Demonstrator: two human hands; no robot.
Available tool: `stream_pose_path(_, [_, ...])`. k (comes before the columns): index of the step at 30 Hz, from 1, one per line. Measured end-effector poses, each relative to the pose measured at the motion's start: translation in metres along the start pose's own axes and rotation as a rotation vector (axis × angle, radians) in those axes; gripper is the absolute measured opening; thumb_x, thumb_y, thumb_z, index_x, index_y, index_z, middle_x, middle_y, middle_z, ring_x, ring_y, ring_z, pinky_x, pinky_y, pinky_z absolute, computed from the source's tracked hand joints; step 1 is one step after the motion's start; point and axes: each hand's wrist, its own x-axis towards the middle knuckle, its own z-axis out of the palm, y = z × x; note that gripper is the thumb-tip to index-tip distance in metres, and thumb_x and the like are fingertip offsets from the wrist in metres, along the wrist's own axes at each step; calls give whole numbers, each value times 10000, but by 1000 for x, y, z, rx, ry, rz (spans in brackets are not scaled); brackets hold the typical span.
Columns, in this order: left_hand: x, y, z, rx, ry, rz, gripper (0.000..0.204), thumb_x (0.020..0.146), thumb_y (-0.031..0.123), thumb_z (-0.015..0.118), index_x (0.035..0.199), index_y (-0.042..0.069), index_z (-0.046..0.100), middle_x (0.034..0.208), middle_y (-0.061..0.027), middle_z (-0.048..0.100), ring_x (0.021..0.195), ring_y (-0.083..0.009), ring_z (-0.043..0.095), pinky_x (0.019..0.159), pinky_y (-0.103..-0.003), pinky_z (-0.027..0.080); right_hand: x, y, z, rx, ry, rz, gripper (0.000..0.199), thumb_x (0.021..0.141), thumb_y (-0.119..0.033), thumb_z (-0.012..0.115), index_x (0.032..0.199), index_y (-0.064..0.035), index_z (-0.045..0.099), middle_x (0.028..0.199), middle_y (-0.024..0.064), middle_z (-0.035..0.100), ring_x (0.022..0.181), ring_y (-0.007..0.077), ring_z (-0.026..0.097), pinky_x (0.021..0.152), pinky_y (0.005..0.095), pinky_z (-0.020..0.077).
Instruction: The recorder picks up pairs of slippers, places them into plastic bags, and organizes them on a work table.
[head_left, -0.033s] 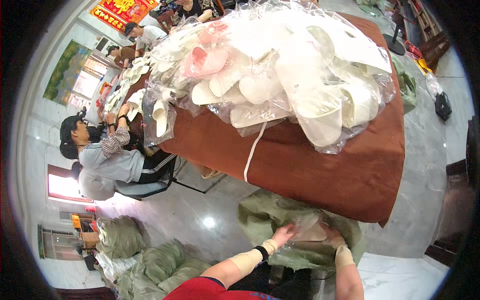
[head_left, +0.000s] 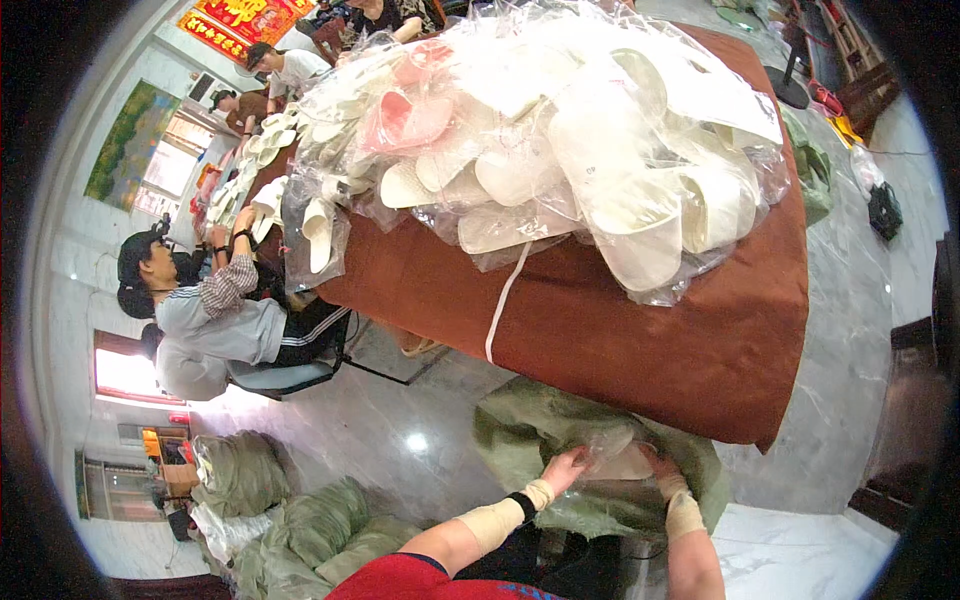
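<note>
My left hand (head_left: 566, 468) and my right hand (head_left: 662, 466) both reach down into an open green sack (head_left: 520, 425) on the floor in front of me. Between them they grip a clear plastic bag (head_left: 620, 458) that holds pale slippers. Both wrists wear beige sleeves. Above the sack stands a table under a brown cloth (head_left: 620, 330), heaped with clear bags of white and pink slippers (head_left: 560, 140). A white strap (head_left: 503, 300) hangs over the table's near edge.
A seated person (head_left: 215, 310) works at the table's left side, and other people sit at its far end. Several stuffed green sacks (head_left: 290, 520) lie on the glossy floor at lower left. A dark bag (head_left: 885, 210) sits far right.
</note>
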Motion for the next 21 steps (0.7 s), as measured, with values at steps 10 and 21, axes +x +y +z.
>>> stream_pose_path(10, [-53, 58, 62, 554, -73, 28, 923, 702, 486, 710, 1376, 7, 301, 1397, -290, 294, 1264, -477, 322, 1036, -481, 341, -62, -40, 52, 407, 301, -108, 390, 758, -181, 704, 1066, 35, 603, 979, 157, 644, 873, 232, 592, 777, 345, 474])
stream_pose_path(21, [-127, 79, -14, -77, -71, 234, 543, 739, 236, 660, 1206, 12, 496, 1036, -220, 631, 948, -381, 619, 807, -416, 499, -179, -160, 59, 493, 4, -117, 279, 760, -78, 649, 1016, 0, 571, 930, 63, 623, 797, 149, 595, 705, 285, 488])
